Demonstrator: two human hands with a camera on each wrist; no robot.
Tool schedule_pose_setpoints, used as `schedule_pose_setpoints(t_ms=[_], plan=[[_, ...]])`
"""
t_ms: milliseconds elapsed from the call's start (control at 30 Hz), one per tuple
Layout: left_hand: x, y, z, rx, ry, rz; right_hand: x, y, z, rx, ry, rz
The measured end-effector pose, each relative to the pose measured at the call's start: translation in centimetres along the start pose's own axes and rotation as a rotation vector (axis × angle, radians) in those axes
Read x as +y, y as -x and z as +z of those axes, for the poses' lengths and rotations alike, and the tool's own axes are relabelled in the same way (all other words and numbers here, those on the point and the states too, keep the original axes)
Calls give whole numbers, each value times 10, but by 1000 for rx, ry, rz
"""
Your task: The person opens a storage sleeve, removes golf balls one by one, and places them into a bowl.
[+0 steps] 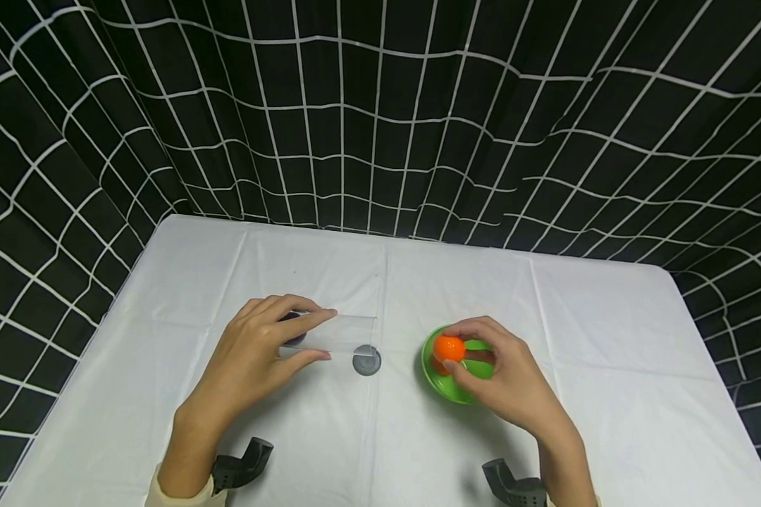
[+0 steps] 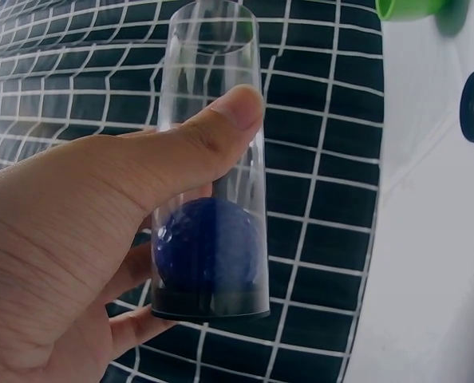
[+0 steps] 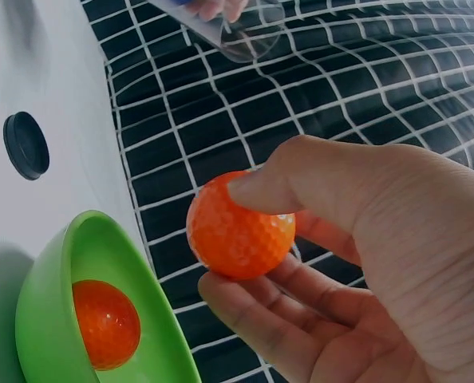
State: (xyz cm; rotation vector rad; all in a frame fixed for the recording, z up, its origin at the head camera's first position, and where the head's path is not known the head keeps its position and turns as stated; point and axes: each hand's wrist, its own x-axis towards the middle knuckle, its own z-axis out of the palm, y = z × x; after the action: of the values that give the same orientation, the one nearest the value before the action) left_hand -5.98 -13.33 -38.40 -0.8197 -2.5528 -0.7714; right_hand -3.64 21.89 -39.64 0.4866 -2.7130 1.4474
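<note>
My left hand (image 1: 263, 345) grips a clear plastic tube (image 2: 213, 159) that lies on its side in the head view, its uncovered end toward the right. A dark blue golf ball (image 2: 207, 246) sits inside, against the black closed end. Between thumb and fingers my right hand (image 1: 504, 366) pinches an orange golf ball (image 3: 238, 227), held over a green bowl (image 1: 447, 387). A second orange golf ball (image 3: 107, 325) rests in that bowl. The dark round cap (image 1: 366, 360) lies on the table near the tube's uncovered end.
A white cloth covers the table (image 1: 418, 458), with fold creases running across it. Black curtain with a white grid (image 1: 355, 120) stands behind and along both sides. Each wrist wears a dark camera mount (image 1: 244, 465).
</note>
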Motion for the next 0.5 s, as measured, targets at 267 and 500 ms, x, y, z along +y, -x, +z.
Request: schedule_pose_setpoints(t_ms=[267, 500], plan=[[0, 0, 0, -1, 0, -2, -1, 0, 2, -40, 44, 16], [0, 0, 0, -11, 0, -7, -3, 1, 1, -85, 70, 3]])
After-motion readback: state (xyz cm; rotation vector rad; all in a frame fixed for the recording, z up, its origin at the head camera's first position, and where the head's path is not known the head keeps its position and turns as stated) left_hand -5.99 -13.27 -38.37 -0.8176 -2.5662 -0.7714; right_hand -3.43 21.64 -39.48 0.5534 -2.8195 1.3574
